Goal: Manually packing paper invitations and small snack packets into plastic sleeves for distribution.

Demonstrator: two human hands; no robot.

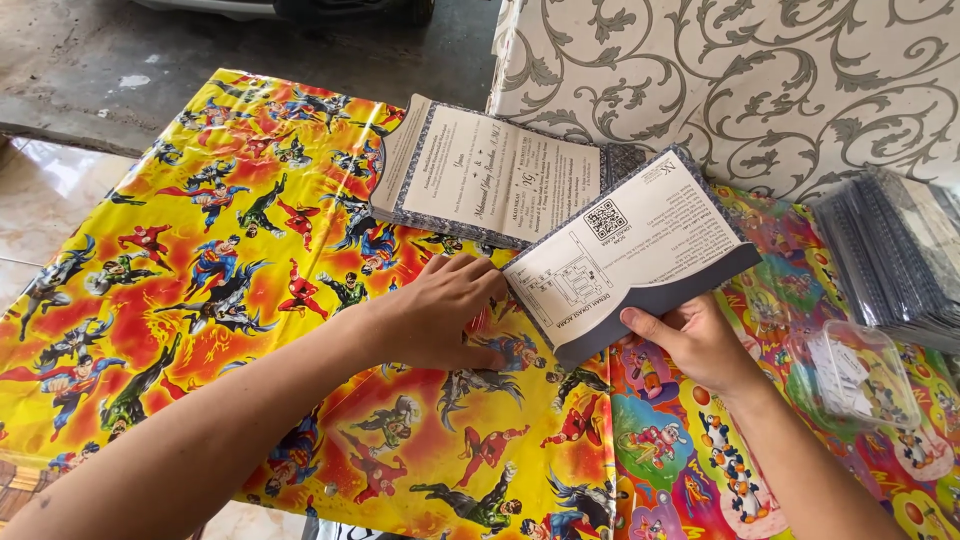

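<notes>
Yellow wrapping paper printed with cartoon heroes covers the surface under your hands. Your right hand has its grip closed on the lower edge of a grey-bordered folded card, thumb on top, holding it tilted above the paper. Your left hand lies flat and open on the paper just beside the card's left corner, fingertips near it, gripping nothing. You seem to be partway through handling one card from a batch; a tidy next move calls for a steady hold on that edge. A stack of matching cards lies just beyond, bagged cards sit at the far right, and a small clear tub is near your right wrist
</notes>
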